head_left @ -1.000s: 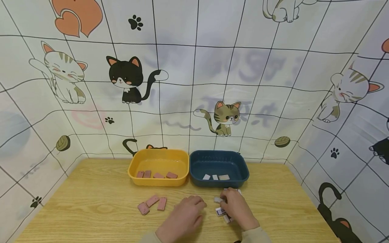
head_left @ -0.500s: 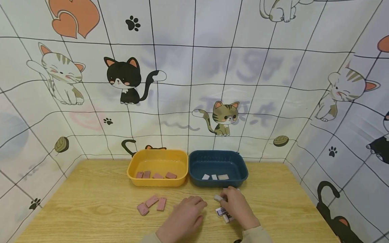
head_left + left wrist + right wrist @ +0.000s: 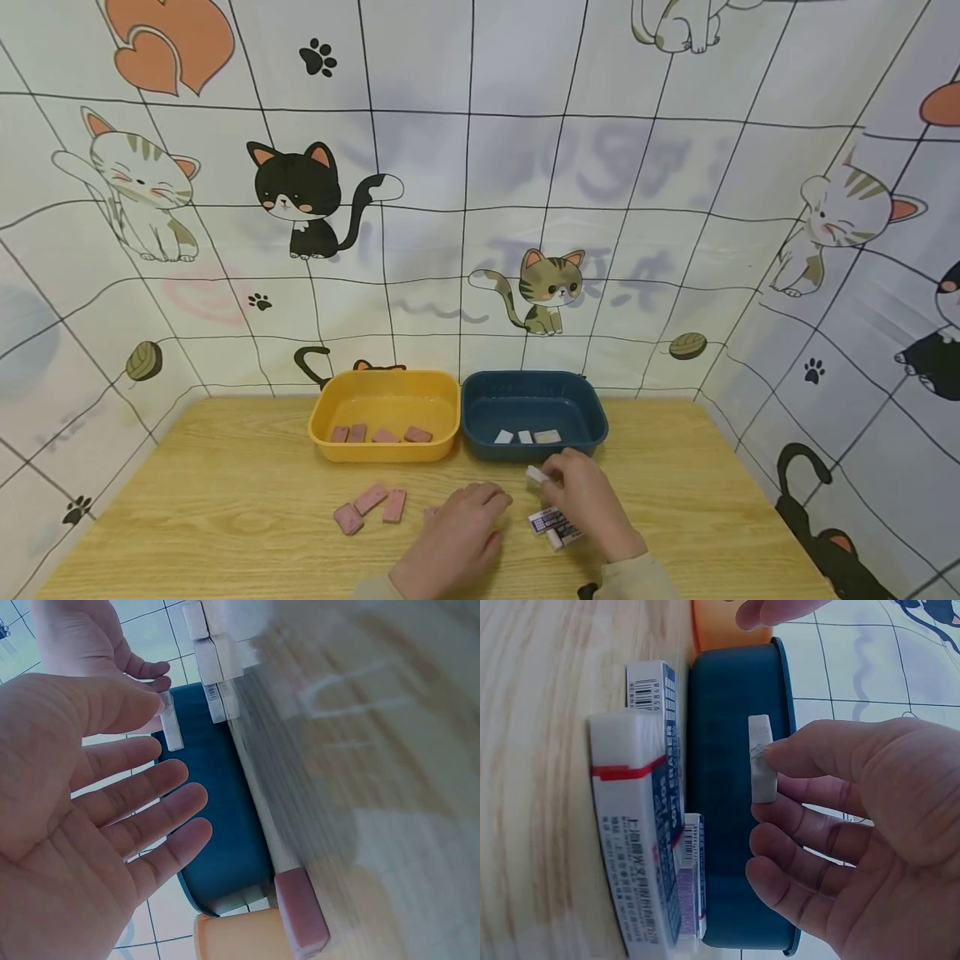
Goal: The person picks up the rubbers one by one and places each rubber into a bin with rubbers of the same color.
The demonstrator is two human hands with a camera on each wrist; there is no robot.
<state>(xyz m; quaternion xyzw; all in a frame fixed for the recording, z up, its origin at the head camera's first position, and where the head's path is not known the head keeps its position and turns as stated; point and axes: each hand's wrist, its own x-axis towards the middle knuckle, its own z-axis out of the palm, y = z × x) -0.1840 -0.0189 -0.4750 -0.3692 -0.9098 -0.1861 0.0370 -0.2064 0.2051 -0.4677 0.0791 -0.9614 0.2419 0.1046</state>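
In the head view my right hand pinches a small white eraser between thumb and fingers, raised above the table in front of the blue bin. The right wrist view shows this eraser bare, with no sleeve. Below that hand lie wrapped white erasers with dark printed sleeves. My left hand hovers to the left, its fingers loosely extended and holding nothing, as the left wrist view shows. A pink block is partly hidden behind it.
A yellow bin holding several pink blocks stands beside the blue bin, which has 3 white pieces inside. More pink blocks lie on the table left of my left hand. A cat-patterned sheet rises behind the table.
My right hand has lifted the white eraser from among the wrapped ones and moved slightly toward the blue bin. The left hand has stayed nearly still. The head view has shifted slightly.
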